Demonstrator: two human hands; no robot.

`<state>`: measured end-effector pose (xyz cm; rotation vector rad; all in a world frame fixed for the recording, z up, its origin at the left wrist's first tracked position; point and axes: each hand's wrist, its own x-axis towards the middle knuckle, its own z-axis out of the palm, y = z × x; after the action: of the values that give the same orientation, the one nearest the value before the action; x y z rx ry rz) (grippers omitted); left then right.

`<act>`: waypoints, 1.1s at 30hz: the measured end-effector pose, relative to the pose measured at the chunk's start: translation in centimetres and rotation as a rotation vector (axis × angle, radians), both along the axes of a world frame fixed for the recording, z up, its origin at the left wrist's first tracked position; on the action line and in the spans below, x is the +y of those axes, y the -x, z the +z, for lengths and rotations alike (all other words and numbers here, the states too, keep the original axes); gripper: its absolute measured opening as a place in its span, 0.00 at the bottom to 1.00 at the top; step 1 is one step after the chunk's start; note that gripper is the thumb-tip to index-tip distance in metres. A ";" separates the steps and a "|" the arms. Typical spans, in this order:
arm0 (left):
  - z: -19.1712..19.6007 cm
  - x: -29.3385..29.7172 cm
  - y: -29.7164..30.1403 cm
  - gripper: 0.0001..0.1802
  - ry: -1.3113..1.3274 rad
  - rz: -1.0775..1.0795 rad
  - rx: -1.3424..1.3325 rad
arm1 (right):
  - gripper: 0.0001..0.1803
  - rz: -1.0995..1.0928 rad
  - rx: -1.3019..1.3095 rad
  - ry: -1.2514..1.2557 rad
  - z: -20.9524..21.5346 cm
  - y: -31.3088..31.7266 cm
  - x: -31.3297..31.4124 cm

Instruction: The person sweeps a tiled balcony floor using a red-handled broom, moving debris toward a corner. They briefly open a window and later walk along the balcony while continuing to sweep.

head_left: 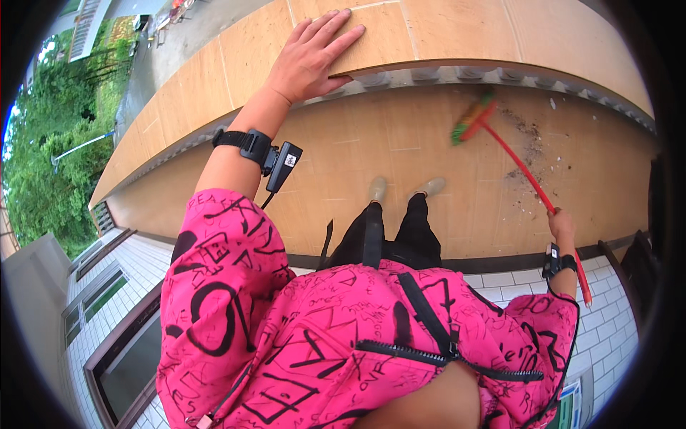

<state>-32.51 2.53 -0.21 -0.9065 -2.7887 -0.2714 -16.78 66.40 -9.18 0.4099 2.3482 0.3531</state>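
My left hand [309, 63] lies on the wide tan top of the balcony parapet [379, 32], its fingers stretched and holding nothing. My right hand [562, 224] is wrapped round the red handle of a broom [520, 163], near the handle's upper end. The broom's head, with green and orange bristles [468, 123], is smeared by motion. It is down by the foot of the parapet. Right of the broom head, a scatter of dark dirt and pale bits [530, 139] lies on the tan tiled floor [321, 168].
Below the parapet's top runs a row of pale balusters [425, 74]. My feet in light shoes [379, 188] stand on the floor between the parapet and a white tiled wall [604, 336]. Dark-framed windows [132, 365] are at the lower left. Beyond the parapet are green trees [61, 136] and a paved yard.
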 end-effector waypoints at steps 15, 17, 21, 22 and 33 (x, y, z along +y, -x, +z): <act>-1.4 0.2 1.6 0.43 -0.024 -0.042 0.051 | 0.14 0.377 -0.283 0.271 -9.5 -1.4 -18.0; -1.4 0.2 1.7 0.42 -0.024 -0.034 0.102 | 0.15 0.280 -0.220 0.135 -6.6 -0.6 -10.4; -1.4 -0.2 1.5 0.42 -0.037 -0.050 0.110 | 0.15 0.193 -0.064 -0.192 2.3 -3.6 0.7; -1.3 -0.3 1.6 0.42 -0.026 -0.047 0.109 | 0.15 0.292 -0.079 -0.202 4.3 -4.2 1.5; -0.8 0.4 1.6 0.44 0.027 -0.015 0.065 | 0.15 0.435 0.038 0.078 12.9 -2.6 -18.2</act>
<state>-34.06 2.89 -1.05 -0.9264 -2.7334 -0.2037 -14.19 48.22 3.68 -0.1394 2.4683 0.4562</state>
